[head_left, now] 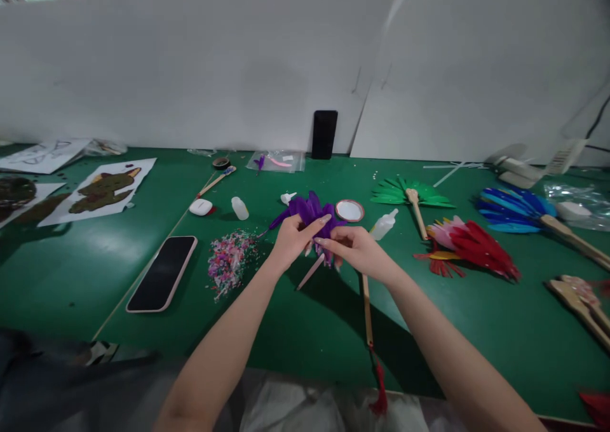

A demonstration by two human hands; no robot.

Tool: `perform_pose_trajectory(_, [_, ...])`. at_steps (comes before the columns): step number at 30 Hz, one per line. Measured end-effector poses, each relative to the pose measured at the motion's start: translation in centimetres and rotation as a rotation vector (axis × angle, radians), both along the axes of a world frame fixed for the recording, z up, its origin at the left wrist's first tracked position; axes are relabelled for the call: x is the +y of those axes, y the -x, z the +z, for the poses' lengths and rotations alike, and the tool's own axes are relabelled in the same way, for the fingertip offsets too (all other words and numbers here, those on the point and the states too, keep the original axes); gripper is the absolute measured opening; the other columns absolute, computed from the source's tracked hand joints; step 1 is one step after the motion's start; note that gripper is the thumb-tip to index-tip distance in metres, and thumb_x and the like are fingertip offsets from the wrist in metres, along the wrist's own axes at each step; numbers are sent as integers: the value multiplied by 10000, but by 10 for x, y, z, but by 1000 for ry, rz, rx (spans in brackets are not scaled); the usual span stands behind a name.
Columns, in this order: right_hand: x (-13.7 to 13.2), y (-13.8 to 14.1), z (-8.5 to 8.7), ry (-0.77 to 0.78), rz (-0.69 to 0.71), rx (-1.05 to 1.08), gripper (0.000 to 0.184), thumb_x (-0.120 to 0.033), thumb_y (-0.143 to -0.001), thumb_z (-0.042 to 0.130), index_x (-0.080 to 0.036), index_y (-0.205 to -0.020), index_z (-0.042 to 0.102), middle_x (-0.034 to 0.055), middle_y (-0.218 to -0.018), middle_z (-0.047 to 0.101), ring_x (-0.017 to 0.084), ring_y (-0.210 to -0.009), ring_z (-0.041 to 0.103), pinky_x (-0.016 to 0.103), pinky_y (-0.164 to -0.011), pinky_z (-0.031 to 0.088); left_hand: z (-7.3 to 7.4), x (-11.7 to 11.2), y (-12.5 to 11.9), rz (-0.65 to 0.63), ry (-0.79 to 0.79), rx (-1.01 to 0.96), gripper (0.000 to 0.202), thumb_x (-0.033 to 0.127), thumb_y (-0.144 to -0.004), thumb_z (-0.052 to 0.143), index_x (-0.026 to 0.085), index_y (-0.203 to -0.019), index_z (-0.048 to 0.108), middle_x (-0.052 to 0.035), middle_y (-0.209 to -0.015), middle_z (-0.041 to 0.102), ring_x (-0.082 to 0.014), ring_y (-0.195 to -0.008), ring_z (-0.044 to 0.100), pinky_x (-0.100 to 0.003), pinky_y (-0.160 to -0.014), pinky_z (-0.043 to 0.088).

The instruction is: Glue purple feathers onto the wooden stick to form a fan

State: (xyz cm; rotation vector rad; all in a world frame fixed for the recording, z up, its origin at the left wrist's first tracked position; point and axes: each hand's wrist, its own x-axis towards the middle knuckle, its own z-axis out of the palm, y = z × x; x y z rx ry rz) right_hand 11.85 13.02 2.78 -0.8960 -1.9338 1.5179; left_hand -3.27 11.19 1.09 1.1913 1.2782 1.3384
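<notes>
One bunch of purple feathers (pixel 311 208), mid-table (pixel 286 337), is pinched by fingertips of the left hand (pixel 294 241) at seven o'clock and the right hand (pixel 355 248) at four. Its shaping seems only partway; whether it joins the tasselled stick (pixel 366 305) at five o'clock cannot be told. At three o'clock, the green fan (pixel 393 194) and blue fan (pixel 512 208) look complete.
</notes>
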Motion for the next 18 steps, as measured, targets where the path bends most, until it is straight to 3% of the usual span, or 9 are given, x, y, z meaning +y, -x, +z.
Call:
perform_pose_trajectory(3, [-1, -7, -4, 64, -124, 56, 376, -501, -745, 593, -178, -587, 483, -39, -468, 530, 83, -383, 508, 197, -394, 387, 0, 1, -1, 21, -18, -6, 304, 452, -716, 629, 148, -713, 630, 62, -376, 414, -55, -305, 351, -194, -323, 252])
perform_pose_trajectory(7, [3, -14, -11, 163, -262, 132, 400, -541, -746, 565, -164, -622, 519, 12, -521, 612, 72, -342, 484, 181, -312, 323, -4, 6, 3, 172, -59, -28, 286, 443, -735, 615, 162, -768, 655, 75, -355, 363, -46, -303, 310, -191, -334, 229])
perform_pose_trajectory(14, [5, -15, -21, 91, -305, 187, 416, -502, -786, 537, -147, -568, 544, 22, -501, 592, 74, -395, 516, 187, -378, 400, -11, 11, 3, 289, -108, -60, 289, 444, -702, 644, 155, -707, 650, 70, -372, 361, -41, -314, 298, -201, -347, 207])
perform_pose_trajectory(18, [8, -21, -18, 126, -462, 311, 354, -487, -732, 607, -161, -626, 518, -11, -496, 577, 75, -383, 510, 191, -372, 391, -10, 18, 20, 403, -106, -209, 267, 410, -694, 661, 145, -684, 629, 84, -372, 331, -32, -311, 268, -194, -342, 207])
